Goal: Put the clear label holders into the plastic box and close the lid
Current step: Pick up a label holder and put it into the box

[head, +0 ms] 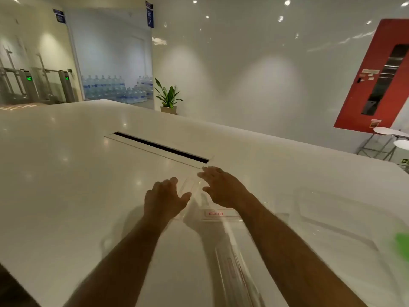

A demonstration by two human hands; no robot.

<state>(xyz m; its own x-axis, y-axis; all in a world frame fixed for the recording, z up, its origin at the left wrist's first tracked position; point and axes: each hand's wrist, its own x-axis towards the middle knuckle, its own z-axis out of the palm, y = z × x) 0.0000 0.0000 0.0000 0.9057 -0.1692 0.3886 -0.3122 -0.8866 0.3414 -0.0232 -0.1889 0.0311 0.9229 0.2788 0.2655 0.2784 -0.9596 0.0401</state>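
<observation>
Both my hands hover over the white table, palms down with fingers spread. My left hand (164,194) and my right hand (221,188) flank a clear label holder (188,185) lying between them; whether either touches it is blurred. Another clear label holder with a red label (218,214) lies just below my right hand. A long clear strip (234,269) runs toward the near edge between my forearms. The clear plastic box (336,220) lies to the right, hard to make out, and its lid cannot be told apart.
The glossy white table (66,173) has a long black cable slot (161,148) beyond my hands. A green blur (402,244) shows at the right edge. White stools (389,134) and a red cabinet (376,80) stand beyond the table; a potted plant (168,96) is by the wall.
</observation>
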